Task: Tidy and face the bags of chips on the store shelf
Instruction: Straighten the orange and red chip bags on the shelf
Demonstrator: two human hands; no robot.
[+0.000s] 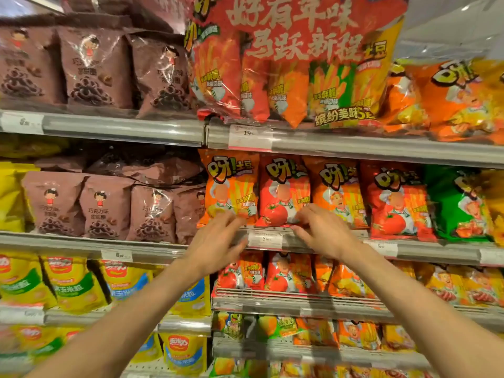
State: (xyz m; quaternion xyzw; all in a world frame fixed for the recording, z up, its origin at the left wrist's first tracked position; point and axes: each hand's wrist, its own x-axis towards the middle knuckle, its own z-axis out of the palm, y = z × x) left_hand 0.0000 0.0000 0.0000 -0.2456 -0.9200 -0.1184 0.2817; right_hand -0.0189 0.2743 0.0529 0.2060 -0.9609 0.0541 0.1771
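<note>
Both hands reach up to the middle shelf (327, 245), to the chip bags at its front edge. The left hand (218, 241) has its fingers spread and fairly straight, and its fingertips sit at the bottom of the orange chip bag (230, 186); it looks blurry, so I cannot tell if it really touches the bag. The right hand (321, 230) is flat with the fingers held out, holding nothing, and its fingertips lie against the bottom corner of the red tomato chip bag (283, 190). These two bags stand upright side by side at the left end of the row, faces to the front. Just beside them stands another orange bag (338, 192), tilted a little, then a second red tomato bag (395, 203), then a green bag (455, 205) near the right edge. A white price tag (265, 239) sits on the shelf's front rail between the two hands. To the left on the same level stand brown bags (106, 208) with a little cartoon girl on them. On the shelf above rests a big clear pack (294, 64) with many small bags inside, and more brown bags (94, 66) stand to its left. Lower down there are yellow bags (73, 282) on the left and small orange and red bags (286, 274) under the hands.
</note>
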